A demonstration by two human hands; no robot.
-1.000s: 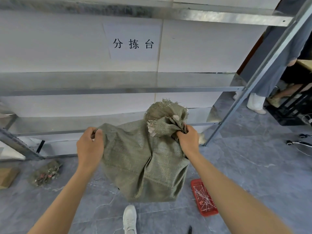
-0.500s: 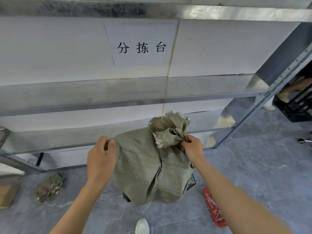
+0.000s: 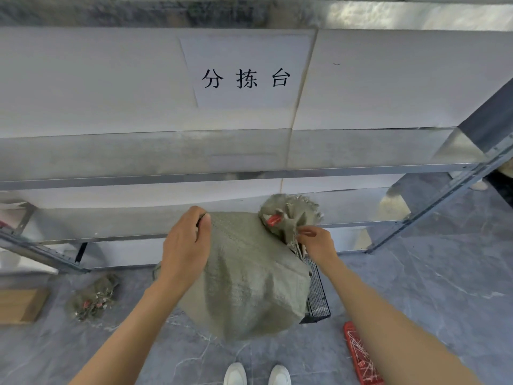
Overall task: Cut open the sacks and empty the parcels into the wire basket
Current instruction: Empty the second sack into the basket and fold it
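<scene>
I held the green sack (image 3: 249, 276) above the black wire basket (image 3: 316, 295), before the metal shelf (image 3: 249, 176). My left hand (image 3: 186, 251) clenched one top corner; my right hand (image 3: 316, 243) pinched the bunched neck beside a red tie (image 3: 273, 220).

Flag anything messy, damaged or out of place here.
A crumpled sack with red-and-white scraps lies loose on the floor under the shelving. The held sack has a frayed neck, bunched around a red tie. Nothing spilled.
</scene>
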